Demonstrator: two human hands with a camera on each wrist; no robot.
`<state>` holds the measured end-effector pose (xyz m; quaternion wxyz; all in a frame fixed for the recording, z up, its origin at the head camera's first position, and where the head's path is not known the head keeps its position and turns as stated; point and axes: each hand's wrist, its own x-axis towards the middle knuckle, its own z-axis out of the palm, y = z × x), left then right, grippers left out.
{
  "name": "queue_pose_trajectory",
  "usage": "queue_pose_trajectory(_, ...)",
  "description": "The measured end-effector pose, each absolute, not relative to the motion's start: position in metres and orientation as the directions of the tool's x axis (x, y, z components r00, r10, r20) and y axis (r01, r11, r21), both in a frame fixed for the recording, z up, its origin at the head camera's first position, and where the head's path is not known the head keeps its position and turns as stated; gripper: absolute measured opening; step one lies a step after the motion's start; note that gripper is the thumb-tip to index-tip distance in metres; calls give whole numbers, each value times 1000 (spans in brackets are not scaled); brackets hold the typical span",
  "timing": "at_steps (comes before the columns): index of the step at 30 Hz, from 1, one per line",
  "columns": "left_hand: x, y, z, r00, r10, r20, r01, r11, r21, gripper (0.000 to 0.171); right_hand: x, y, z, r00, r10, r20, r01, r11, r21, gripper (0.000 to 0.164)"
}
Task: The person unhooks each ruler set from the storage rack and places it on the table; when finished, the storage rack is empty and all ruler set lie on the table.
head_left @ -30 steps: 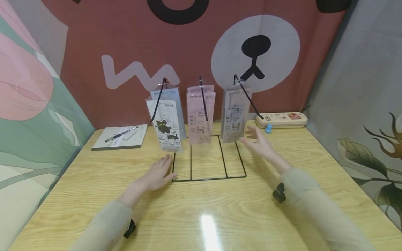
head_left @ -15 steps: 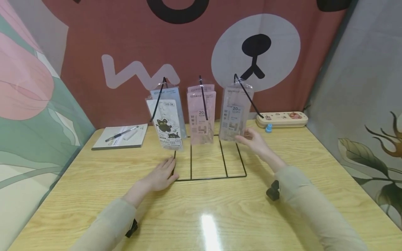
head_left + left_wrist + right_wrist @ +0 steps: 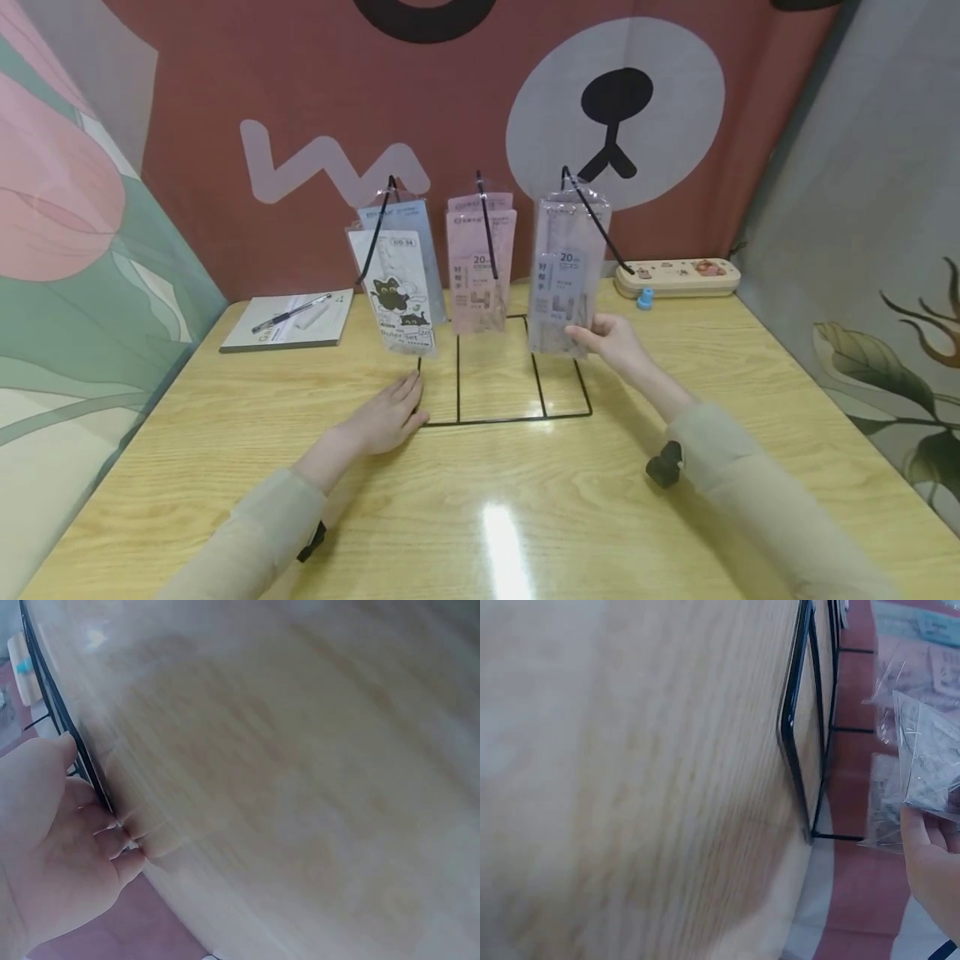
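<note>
A black wire display rack [image 3: 506,420] stands on the wooden table, with bagged ruler sets hanging from its three hooks. At the right hook, my right hand [image 3: 618,343] pinches the lower right corner of the front greyish ruler set [image 3: 558,292] between thumb and fingers. The right wrist view shows that clear bag [image 3: 930,757] tilted forward, with another bag behind it. My left hand [image 3: 384,417] rests with extended fingers on the front left corner of the rack's base. Pink ruler sets [image 3: 480,292] hang in the middle. A white cat-print ruler set [image 3: 397,287] hangs at left before a blue one [image 3: 430,267].
A notebook [image 3: 240,333] with a pen [image 3: 300,309] and a whitish piece on it lies at the back left. At the back right are a cream pencil case [image 3: 678,283] and a small blue object [image 3: 645,298]. A printed curtain [image 3: 330,75] hangs behind the table.
My right hand has reached the right-hand ruler set and taken its lower corner; the front bag is now pulled forward from the one behind. My left hand has stayed on the rack's base.
</note>
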<state>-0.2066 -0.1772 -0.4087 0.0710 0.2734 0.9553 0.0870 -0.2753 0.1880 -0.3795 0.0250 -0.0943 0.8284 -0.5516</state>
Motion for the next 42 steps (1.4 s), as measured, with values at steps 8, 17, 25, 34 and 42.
queue_pose_trajectory(8,-208,-179,-411,-841,535,-83,517,839,168,58,-243,190,-375,-966,-250,63,-155,370,-916,37)
queue_pose_trajectory(17,-208,-179,-412,-846,521,-110,499,848,178,58,-203,205,-370,-959,-285,12,-129,394,-910,36)
queue_pose_trajectory(25,-206,-176,-408,-835,540,-108,519,837,174,56,-175,226,-371,-950,-311,21,-170,460,-872,30)
queue_pose_trajectory(34,-207,-175,-407,-835,538,-111,517,838,174,56,-151,263,-364,-922,-385,41,-227,452,-863,19)
queue_pose_trajectory(42,-207,-175,-405,-844,523,-122,499,847,185,56,-145,299,-358,-948,-315,45,-215,530,-820,17)
